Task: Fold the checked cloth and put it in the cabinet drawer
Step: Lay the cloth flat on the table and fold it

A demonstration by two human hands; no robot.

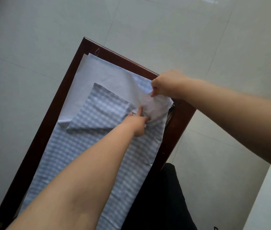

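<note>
The right hand [166, 85] pinches the bunched pale edge of the checked cloth [81, 155] between closed fingers; the left hand [138, 122] pins the fabric with spread fingers. The cloth lies along the dark wooden counter [52, 113], one corner folded over. Better to pull the edge taut before creasing
</note>
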